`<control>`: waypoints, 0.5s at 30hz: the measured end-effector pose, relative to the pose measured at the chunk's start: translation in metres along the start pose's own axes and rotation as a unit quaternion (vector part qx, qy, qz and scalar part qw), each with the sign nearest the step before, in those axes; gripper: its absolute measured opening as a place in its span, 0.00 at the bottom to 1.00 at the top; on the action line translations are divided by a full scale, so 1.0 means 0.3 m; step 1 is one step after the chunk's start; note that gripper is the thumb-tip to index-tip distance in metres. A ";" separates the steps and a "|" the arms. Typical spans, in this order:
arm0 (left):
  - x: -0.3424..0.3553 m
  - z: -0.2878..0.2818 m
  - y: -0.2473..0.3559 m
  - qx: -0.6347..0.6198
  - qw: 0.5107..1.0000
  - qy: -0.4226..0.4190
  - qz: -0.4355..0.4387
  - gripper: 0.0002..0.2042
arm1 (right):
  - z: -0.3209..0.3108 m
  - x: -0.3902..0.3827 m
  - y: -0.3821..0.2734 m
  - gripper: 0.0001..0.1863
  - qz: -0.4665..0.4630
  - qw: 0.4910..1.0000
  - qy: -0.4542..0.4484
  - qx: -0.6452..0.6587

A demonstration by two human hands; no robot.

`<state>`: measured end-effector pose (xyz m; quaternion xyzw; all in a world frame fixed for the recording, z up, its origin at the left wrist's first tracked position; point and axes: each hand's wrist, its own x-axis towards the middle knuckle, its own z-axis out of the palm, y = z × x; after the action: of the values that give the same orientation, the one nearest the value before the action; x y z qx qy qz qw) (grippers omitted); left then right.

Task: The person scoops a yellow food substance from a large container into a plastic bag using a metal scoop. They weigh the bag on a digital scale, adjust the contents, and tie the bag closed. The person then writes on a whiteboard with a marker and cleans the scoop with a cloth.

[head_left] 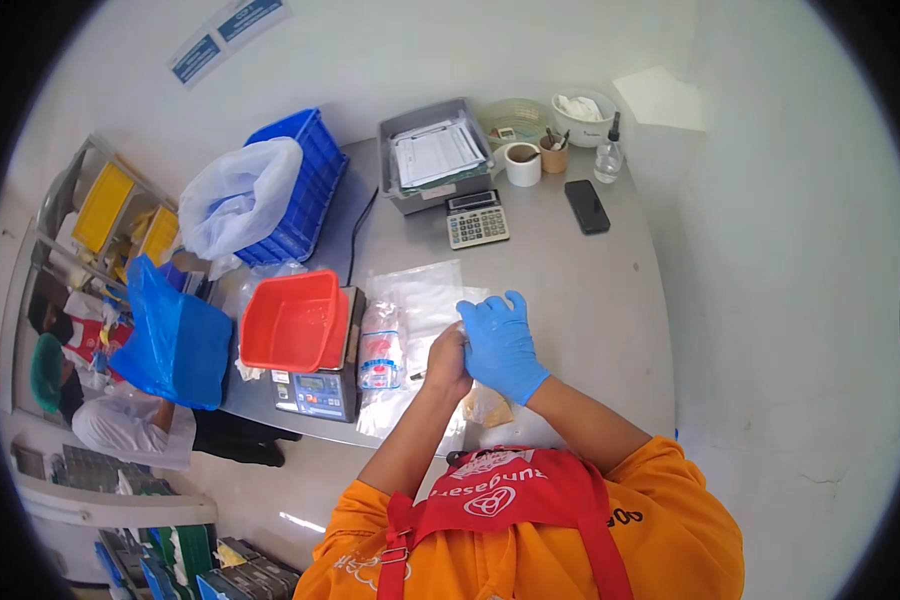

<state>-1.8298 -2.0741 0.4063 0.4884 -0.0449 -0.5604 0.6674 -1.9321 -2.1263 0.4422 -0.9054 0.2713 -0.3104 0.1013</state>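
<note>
as the clear bag [487,408] with tan contents sits in the lower centre of the frame, just below the two hands and close to the apron [510,492], a brush of the wrist could tip it toward the near edge of the table [590,280]. the left hand [449,362], bare, has its fingers curled in against the gloved right hand [500,345], whose fingers are bent with some raised; what they grip is hidden, so i cannot tell whether they hold the bag's neck. if that neck is loose, the contents could spill. the clear plastic sheets [435,285] around them might slide or cling to the glove. left of centre, the red tub [290,320] overhangs the scale [320,395], and a knock could shift it; only its red inside shows. at upper left, the blue crate [305,205] holds a whitish liner [238,200]. toward the upper centre, the grey tray [440,195] carries papers [432,150], the brown cup [554,162] pens, and the white bowl [583,131] crumpled white tissue [578,106]
</note>
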 end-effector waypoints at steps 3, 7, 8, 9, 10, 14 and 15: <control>0.064 0.020 -0.064 0.039 0.998 -0.033 0.019 0.17 | 0.026 -0.007 0.086 0.15 0.052 0.998 -0.047 -0.005; 0.090 0.075 -0.088 0.067 0.995 -0.035 0.063 0.12 | 0.057 -0.038 0.170 0.13 0.164 0.984 0.015 0.065; 0.097 0.075 -0.098 0.070 0.995 -0.036 0.062 0.10 | 0.059 -0.044 0.185 0.12 0.193 0.977 0.028 0.085; 0.105 0.070 -0.109 0.072 0.995 -0.037 0.062 0.09 | 0.057 -0.050 0.197 0.12 0.202 0.973 0.028 0.107; 0.124 0.041 -0.117 0.054 0.994 -0.086 0.047 0.08 | 0.053 -0.056 0.208 0.12 0.210 0.969 0.028 0.129; 0.135 0.011 -0.117 0.044 0.986 -0.160 0.010 0.06 | 0.043 -0.101 0.273 0.12 0.207 0.965 0.000 0.159; 0.122 0.032 -0.100 0.059 0.987 -0.148 0.009 0.06 | 0.036 -0.108 0.286 0.12 0.189 0.966 -0.030 0.176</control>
<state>-1.8433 -2.1056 0.3724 0.4386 -0.1804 -0.6167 0.6283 -1.9835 -2.1796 0.3870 -0.8147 0.3753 -0.3014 0.3235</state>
